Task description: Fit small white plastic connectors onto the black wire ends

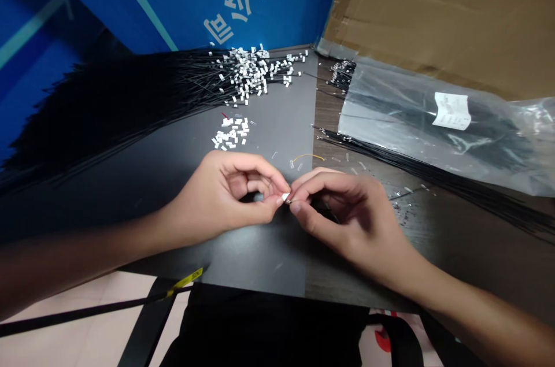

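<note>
In the middle of the head view, my left hand (236, 188) pinches a small white connector housing (285, 197) between thumb and forefinger. Close against it, my right hand (342, 205) is closed in a pinch on a thin wire, whose small shiny end (289, 201) shows at the fingertips. Most of this wire is hidden behind my right fingers. Whether the end sits inside the housing I cannot tell. Beyond my left hand lies a small heap of loose white connector housings (232, 134).
A big bundle of black wires (143, 86) with white housings (254, 69) on their ends fills the back left. At right lie a clear plastic bag (390, 101) of black wires and a loose wire bundle (403, 162). A yellow wire (309, 155) and clear bits lie beyond my hands.
</note>
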{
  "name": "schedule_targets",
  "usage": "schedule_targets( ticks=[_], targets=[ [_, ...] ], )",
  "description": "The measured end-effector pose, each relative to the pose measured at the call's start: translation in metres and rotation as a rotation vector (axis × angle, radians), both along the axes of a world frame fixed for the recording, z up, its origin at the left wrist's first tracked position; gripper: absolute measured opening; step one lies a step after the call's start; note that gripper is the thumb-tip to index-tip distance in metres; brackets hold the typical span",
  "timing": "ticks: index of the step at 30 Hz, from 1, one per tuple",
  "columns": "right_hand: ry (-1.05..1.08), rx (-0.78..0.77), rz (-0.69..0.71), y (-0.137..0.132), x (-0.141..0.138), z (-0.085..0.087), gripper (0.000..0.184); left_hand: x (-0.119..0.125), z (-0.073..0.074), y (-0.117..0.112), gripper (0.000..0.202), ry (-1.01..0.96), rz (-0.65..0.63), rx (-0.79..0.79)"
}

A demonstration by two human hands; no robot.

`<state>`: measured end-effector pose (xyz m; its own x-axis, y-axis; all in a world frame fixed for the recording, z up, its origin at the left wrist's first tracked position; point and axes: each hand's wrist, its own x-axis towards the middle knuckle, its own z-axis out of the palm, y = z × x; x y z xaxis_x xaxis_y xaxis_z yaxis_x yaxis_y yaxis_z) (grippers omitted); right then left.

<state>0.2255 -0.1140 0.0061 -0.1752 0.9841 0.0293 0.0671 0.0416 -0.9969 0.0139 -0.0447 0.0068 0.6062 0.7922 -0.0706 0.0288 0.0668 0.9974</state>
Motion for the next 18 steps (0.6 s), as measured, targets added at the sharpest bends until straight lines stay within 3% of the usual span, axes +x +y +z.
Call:
schedule_targets(
  ticks=[18],
  targets=[
    [-0.012,-0.051,-0.021,-0.0014,0.0003,0.0017,0.008,0.0013,-0.0003,0.0010,0.030,-0.035,-0.025,-0.092]
  ],
)
